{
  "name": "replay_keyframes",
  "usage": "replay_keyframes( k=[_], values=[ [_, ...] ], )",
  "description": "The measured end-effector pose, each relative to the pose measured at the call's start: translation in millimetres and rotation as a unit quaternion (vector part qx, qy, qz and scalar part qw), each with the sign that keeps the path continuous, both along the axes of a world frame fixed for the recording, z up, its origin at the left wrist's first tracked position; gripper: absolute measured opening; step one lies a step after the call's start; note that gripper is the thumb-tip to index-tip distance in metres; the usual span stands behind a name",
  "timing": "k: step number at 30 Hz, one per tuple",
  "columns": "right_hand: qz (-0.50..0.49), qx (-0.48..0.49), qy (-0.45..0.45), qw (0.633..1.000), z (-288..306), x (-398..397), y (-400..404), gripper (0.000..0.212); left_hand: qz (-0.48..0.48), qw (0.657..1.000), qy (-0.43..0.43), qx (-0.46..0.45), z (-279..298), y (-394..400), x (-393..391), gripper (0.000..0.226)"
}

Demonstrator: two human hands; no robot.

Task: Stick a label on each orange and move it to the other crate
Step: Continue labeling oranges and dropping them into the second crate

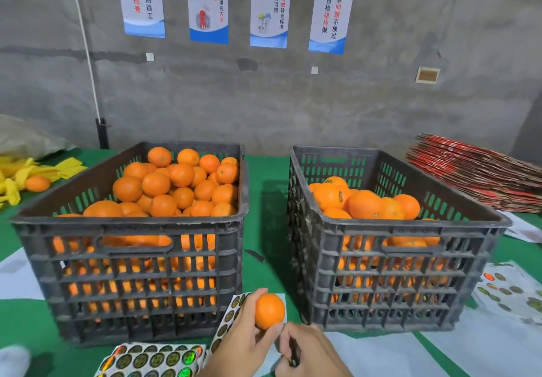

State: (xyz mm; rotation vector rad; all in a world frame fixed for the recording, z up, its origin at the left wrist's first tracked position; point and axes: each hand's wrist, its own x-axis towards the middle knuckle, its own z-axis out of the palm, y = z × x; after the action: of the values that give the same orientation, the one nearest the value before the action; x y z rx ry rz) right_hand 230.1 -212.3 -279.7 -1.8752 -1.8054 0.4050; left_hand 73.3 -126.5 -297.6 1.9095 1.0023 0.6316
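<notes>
While two crates (132, 227) hold oranges, the left hand (243, 335) grips one orange (269, 310); the right hand (311, 353) pinches a label.

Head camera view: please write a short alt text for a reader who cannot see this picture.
A person's left hand holds an orange while the right hand touches its underside, above sheets of round stickers on a green table. Behind stand two dark plastic crates: the fuller left crate and the right crate, both holding oranges.

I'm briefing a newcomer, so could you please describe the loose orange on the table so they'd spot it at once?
Start at the left crate, the fuller one. Look past its far left corner to the yellow pile on the green table. The orange lies among it, the only one outside both crates and hands.
</notes>
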Motion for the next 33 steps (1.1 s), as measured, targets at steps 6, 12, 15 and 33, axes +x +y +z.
replay_keyframes(
  k=[6, 12, 15, 33],
  values=[
    [0.043, 0.022, -0.07, 0.996, -3, 5, -1, 0.022, 0.002, 1.0, -0.024, -0.012, -3, 5, -5, 0.071],
    [0.065, 0.023, -0.084, 0.994, -7, 11, 1, 0.05, -0.009, 0.999, -0.026, -0.02, -3, 6, -4, 0.071],
    [0.101, 0.024, -0.097, 0.99, -7, 15, -1, 0.059, -0.007, 1.0, -0.009, -0.006, -3, 4, -4, 0.069],
    [0.06, 0.056, -0.05, 0.995, -11, 10, -6, 0.013, -0.028, 1.0, 0.004, -0.005, -3, 7, -5, 0.071]
  ],
)
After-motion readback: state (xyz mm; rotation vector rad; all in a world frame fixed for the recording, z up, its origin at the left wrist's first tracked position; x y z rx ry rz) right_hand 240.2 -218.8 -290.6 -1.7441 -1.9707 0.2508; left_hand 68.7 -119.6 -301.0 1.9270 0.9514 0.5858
